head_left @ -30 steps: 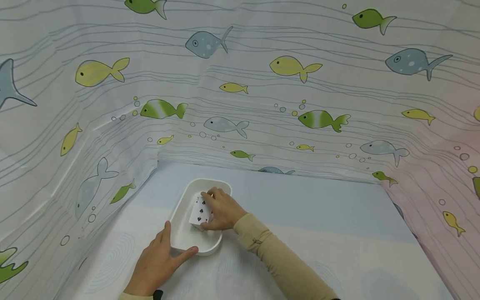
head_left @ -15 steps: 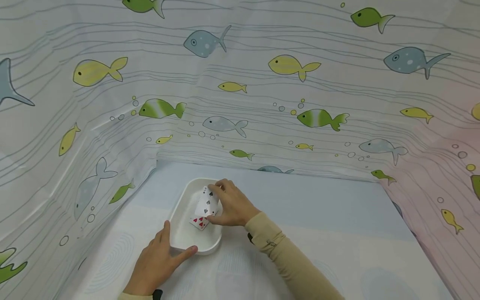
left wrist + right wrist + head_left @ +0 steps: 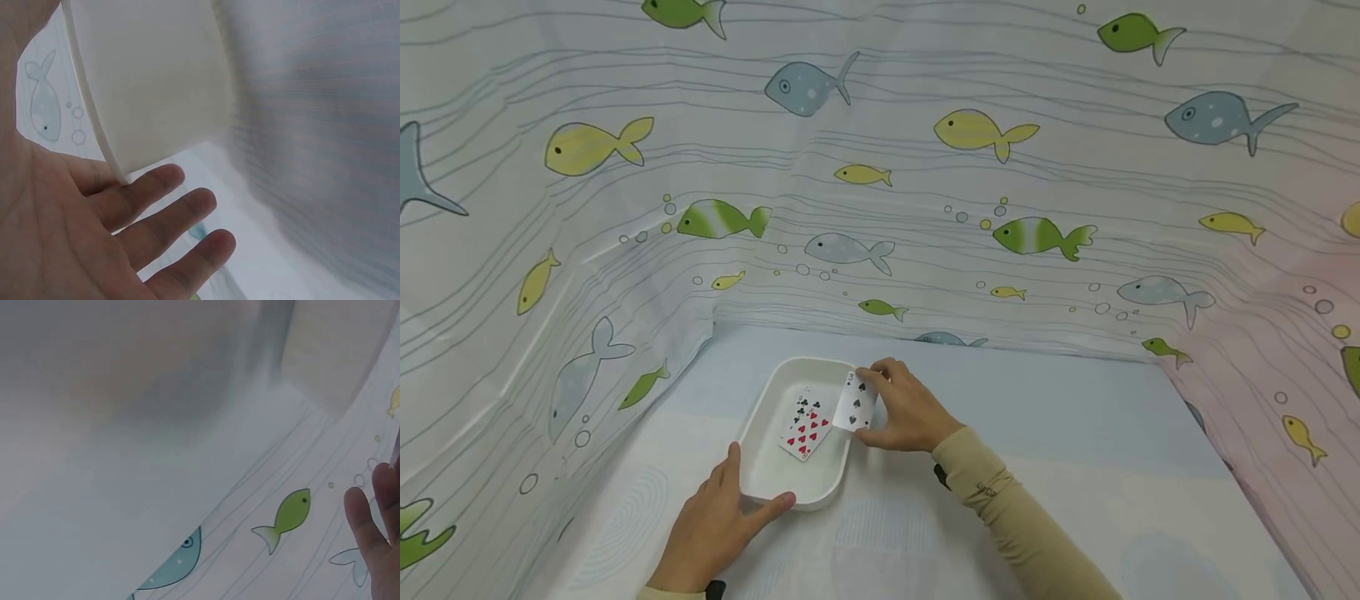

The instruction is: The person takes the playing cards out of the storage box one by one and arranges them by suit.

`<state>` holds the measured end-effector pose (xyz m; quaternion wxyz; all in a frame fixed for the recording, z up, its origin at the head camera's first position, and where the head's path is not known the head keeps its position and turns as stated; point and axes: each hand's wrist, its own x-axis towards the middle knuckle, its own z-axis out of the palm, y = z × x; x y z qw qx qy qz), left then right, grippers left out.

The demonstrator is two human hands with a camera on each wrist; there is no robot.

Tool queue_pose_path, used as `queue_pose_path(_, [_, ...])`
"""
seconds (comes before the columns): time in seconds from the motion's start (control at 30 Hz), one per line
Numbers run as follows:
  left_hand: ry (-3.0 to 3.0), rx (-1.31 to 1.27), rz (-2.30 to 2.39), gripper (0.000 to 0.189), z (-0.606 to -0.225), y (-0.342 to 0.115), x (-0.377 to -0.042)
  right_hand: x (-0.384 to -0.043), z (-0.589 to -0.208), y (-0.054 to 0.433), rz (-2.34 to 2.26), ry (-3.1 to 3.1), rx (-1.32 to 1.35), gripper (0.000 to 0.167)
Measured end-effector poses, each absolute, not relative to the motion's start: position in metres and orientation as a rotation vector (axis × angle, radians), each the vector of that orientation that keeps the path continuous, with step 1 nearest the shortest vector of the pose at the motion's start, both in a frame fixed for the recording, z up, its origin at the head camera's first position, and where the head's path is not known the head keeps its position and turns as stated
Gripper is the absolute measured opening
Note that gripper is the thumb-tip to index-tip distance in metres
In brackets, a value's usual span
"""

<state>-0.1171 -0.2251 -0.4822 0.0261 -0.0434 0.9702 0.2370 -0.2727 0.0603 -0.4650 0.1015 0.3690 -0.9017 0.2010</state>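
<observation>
A white oblong tray (image 3: 755, 475) with rounded corners lies on the table in the head view. My left hand (image 3: 709, 523) rests against its near-left corner, thumb along the near rim and fingers at the left side. In the left wrist view the fingers (image 3: 165, 232) are fairly straight beside the tray wall (image 3: 150, 81). My right hand (image 3: 910, 408) pinches a playing card with black spades (image 3: 855, 404) between thumb and fingers, above the tray's right rim. Inside the tray lie a red hearts card (image 3: 805, 437) and, partly overlapping it, a card with black clubs (image 3: 805, 407).
A pale cloth (image 3: 1037, 433) with faint patterns covers the table. Behind and at both sides rises a white sheet (image 3: 925, 275) printed with fish and wavy lines. It meets the table along the back edge.
My right hand has lifted the spades card from the tray and carried it right to the rim, uncovering the hearts and clubs cards. The left hand stays at the corner.
</observation>
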Motion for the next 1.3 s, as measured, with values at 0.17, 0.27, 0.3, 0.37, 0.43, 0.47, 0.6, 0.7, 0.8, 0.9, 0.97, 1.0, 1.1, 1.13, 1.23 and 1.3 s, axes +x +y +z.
queue_pose_path(0.17, [2.993, -0.135, 0.744, 0.127, -0.48, -0.225, -0.118, -0.276, -0.475, 0.078, 0.552, -2.708, 1.061, 0.086])
queue_pose_path(0.27, [2.987, -0.137, 0.751, 0.127, -0.477, -0.225, -0.117, -0.277, -0.481, 0.088, 0.537, -2.718, 1.07, 0.085])
queue_pose_path(0.3, [2.985, -0.139, 0.753, 0.127, -0.477, -0.225, -0.117, -0.278, -0.483, 0.091, 0.524, -2.726, 1.071, 0.085])
queue_pose_path(0.37, [2.979, -0.142, 0.755, 0.127, -0.476, -0.225, -0.117, -0.277, -0.487, 0.096, 0.489, -2.747, 1.074, 0.084])
queue_pose_path(0.43, [2.973, -0.143, 0.756, 0.128, -0.476, -0.226, -0.117, -0.277, -0.49, 0.1, 0.456, -2.778, 1.073, 0.085])
queue_pose_path(0.47, [2.97, -0.143, 0.758, 0.128, -0.477, -0.226, -0.117, -0.276, -0.492, 0.102, 0.443, -2.79, 1.073, 0.085])
queue_pose_path(0.6, [2.963, -0.145, 0.762, 0.128, -0.477, -0.226, -0.117, -0.273, -0.498, 0.107, 0.423, -2.845, 1.076, 0.084])
queue_pose_path(0.7, [2.966, -0.143, 0.763, 0.128, -0.478, -0.226, -0.117, -0.272, -0.502, 0.109, 0.412, -2.871, 1.09, 0.083])
queue_pose_path(0.8, [2.975, -0.135, 0.758, 0.129, -0.479, -0.226, -0.117, -0.272, -0.506, 0.111, 0.401, -2.885, 1.115, 0.082])
queue_pose_path(0.9, [2.982, -0.131, 0.758, 0.128, -0.479, -0.226, -0.117, -0.272, -0.509, 0.113, 0.385, -2.901, 1.136, 0.081])
queue_pose_path(0.97, [2.982, -0.131, 0.761, 0.129, -0.479, -0.226, -0.117, -0.272, -0.511, 0.114, 0.363, -2.915, 1.148, 0.081])
queue_pose_path(1.0, [2.981, -0.132, 0.763, 0.129, -0.479, -0.226, -0.117, -0.272, -0.512, 0.114, 0.359, -2.921, 1.151, 0.08])
queue_pose_path(1.1, [2.979, -0.133, 0.767, 0.129, -0.479, -0.225, -0.117, -0.272, -0.514, 0.115, 0.343, -2.925, 1.169, 0.08])
queue_pose_path(1.13, [2.98, -0.133, 0.765, 0.129, -0.479, -0.225, -0.117, -0.271, -0.515, 0.116, 0.34, -2.924, 1.174, 0.08])
queue_pose_path(1.23, [2.981, -0.135, 0.762, 0.13, -0.48, -0.225, -0.117, -0.27, -0.518, 0.116, 0.329, -2.916, 1.181, 0.081])
queue_pose_path(1.3, [2.982, -0.136, 0.761, 0.13, -0.48, -0.225, -0.116, -0.27, -0.518, 0.116, 0.322, -2.911, 1.184, 0.082])
